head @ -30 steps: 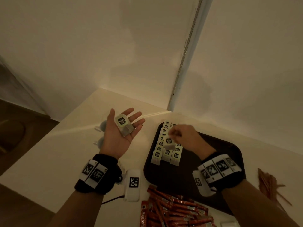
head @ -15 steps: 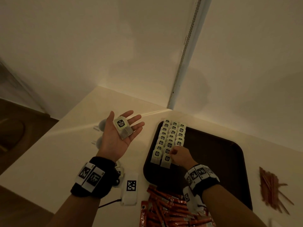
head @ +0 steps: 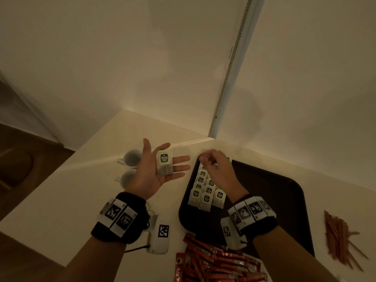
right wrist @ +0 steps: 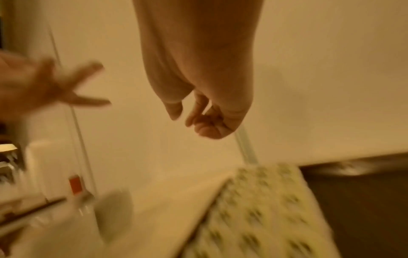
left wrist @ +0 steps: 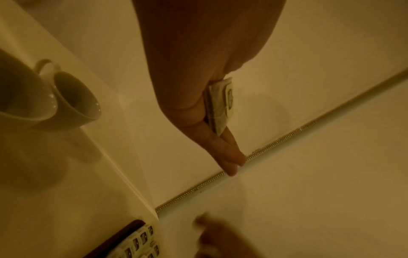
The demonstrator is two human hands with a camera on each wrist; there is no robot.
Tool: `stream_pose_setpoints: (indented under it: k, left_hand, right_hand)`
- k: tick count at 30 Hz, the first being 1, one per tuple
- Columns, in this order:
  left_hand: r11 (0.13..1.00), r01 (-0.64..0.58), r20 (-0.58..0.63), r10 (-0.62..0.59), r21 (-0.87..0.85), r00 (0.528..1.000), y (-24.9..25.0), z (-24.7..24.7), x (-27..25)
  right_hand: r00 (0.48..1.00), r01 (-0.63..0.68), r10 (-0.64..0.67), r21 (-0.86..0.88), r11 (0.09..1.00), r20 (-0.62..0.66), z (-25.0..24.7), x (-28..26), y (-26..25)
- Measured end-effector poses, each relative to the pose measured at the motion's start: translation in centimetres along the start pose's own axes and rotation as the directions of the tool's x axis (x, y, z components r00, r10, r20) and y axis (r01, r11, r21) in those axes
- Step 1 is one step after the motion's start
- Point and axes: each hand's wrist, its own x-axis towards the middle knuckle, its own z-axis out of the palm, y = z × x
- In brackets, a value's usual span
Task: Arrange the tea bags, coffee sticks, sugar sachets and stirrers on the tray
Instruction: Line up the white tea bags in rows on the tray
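Note:
My left hand (head: 154, 159) is held palm up and flat over the table, left of the tray, with a small stack of tea bags (head: 164, 164) lying on it. The left wrist view shows the same stack of tea bags (left wrist: 220, 104) edge-on against the fingers. Rows of green-tagged tea bags (head: 206, 198) fill the left strip of the dark brown tray (head: 274, 200). My right hand (head: 211, 159) hovers over the tray's far left corner. Its fingers (right wrist: 205, 122) are loosely curled and hold nothing.
Two white cups (head: 132, 157) stand on the table behind my left hand. Red coffee sticks (head: 213, 261) are heaped at the table's near edge. Brown stirrers (head: 339, 239) lie right of the tray. A white tagged device (head: 161, 237) sits near my left wrist. Walls close off the back.
My right hand set a tea bag at the front of the third row. It then rose and moved toward the tray's far left corner, nearer my left palm. The left hand stayed open.

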Motion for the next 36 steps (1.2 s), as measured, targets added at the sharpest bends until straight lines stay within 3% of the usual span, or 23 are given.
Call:
stream_pose_setpoints:
  k: [2,4,8,12,15,19,22,27,31,36]
  left_hand:
    - [0.997,-0.009,0.023,0.007,0.076,1.0,0.1,0.7,0.1]
    - [0.987,-0.041,0.073,0.03,0.154,0.997,0.4,1.7,0.0]
    - [0.962,-0.18,0.159,0.149,0.205,0.976,1.0,3.2,-0.5]
    - [0.847,-0.475,0.133,0.456,0.24,0.88,1.1,3.2,-0.6]
    - [0.783,-0.572,0.05,0.579,0.246,0.814,1.3,3.7,-1.0]
    - [0.743,-0.622,0.049,0.631,0.246,0.774,1.6,4.3,-1.4]
    - [0.772,-0.599,0.038,0.606,0.213,0.794,1.7,4.4,-1.5]
    - [0.796,-0.559,0.116,0.548,0.232,0.829,1.7,4.7,-1.8]
    - [0.767,-0.544,0.168,0.519,0.341,0.838,1.7,4.7,-2.0]
    - [0.754,-0.558,0.139,0.547,0.348,0.826,1.6,4.4,-2.1]
  right_hand:
    - [0.972,0.218,-0.22,0.033,0.975,0.083,-0.8,0.4,-4.3]
    - [0.917,0.363,-0.361,0.018,0.932,0.173,-1.1,0.6,-7.5]
    - [0.85,0.509,-0.483,-0.089,0.856,0.211,-2.2,1.4,-11.0]
    - [0.794,0.608,-0.587,-0.158,0.778,0.159,-4.7,2.0,-14.1]
    - [0.755,0.656,-0.641,-0.173,0.735,0.14,-6.1,2.2,-16.0]
    - [0.75,0.661,-0.642,-0.146,0.736,0.159,-7.1,2.2,-16.9]
    - [0.783,0.617,-0.578,-0.161,0.771,0.229,-7.1,2.0,-17.0]
    - [0.788,0.581,-0.52,-0.117,0.806,0.328,-6.7,1.3,-17.5]
    - [0.774,0.602,-0.515,-0.175,0.779,0.369,-6.0,1.4,-17.6]
    - [0.795,0.547,-0.471,-0.118,0.828,0.383,-6.1,1.6,-17.7]
